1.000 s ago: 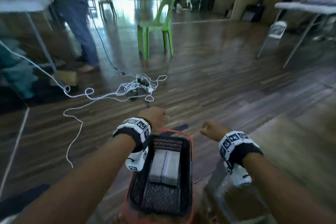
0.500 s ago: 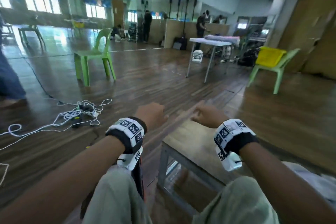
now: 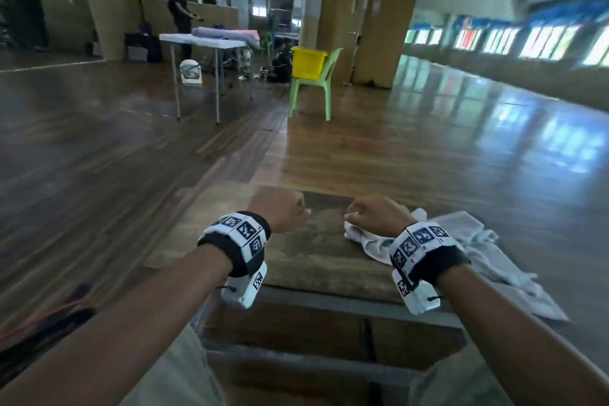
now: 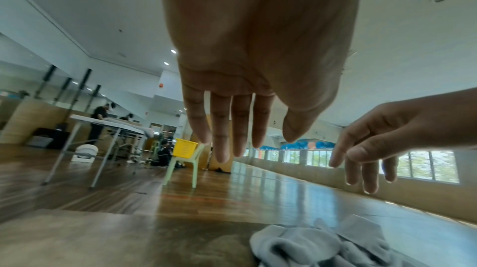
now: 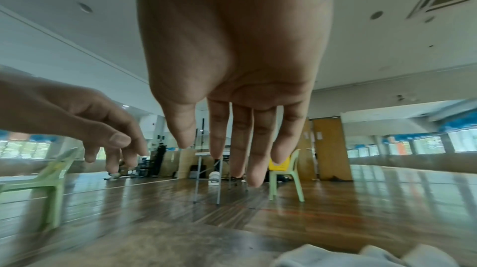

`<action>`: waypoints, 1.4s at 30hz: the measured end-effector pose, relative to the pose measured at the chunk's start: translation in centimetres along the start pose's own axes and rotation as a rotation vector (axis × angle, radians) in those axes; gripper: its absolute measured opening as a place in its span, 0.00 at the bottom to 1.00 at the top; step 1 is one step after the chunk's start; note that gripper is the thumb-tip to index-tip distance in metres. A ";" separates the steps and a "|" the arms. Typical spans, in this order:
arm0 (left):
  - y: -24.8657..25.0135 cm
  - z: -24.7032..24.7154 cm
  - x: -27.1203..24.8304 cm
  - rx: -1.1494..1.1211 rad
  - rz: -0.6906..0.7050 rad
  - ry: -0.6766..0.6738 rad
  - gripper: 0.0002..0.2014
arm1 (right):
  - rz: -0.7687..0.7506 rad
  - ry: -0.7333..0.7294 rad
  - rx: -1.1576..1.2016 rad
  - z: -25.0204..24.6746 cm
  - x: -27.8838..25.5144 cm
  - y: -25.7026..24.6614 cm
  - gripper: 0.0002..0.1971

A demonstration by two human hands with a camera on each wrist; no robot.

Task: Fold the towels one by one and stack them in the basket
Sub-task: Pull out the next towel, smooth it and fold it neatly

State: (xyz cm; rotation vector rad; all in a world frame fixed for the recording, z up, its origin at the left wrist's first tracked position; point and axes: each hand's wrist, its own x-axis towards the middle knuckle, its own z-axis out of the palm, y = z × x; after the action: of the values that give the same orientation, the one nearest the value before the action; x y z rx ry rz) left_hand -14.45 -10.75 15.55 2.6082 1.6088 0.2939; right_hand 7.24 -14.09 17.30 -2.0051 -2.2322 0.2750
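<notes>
A crumpled pale grey towel lies on the right part of a low wooden table in front of me. My right hand hovers over the towel's left end, fingers hanging down and relaxed, holding nothing. My left hand hangs beside it over bare wood, also empty. In the left wrist view the left hand has straight fingers above the table, with the towel at lower right. In the right wrist view the right hand hangs above the towel. The basket is out of view.
A green chair carrying a yellow bin stands on the wooden floor beyond the table. A white folding table with cloth on it is further back left, with people near it. A dark and orange blur shows at lower left.
The view has swung right, away from the orange basket with its folded grey towel. Both hands moved over the low table, and the crumpled towel came into sight.
</notes>
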 end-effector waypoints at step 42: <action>10.0 15.6 16.8 -0.022 0.258 0.143 0.11 | 0.038 0.205 -0.096 8.9 7.9 17.9 0.22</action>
State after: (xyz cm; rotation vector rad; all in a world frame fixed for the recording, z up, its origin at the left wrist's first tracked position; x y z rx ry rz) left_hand 4.70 0.38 3.96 2.8361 1.2925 0.5193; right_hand 21.86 -4.86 4.47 -2.0210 -2.1207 -0.0341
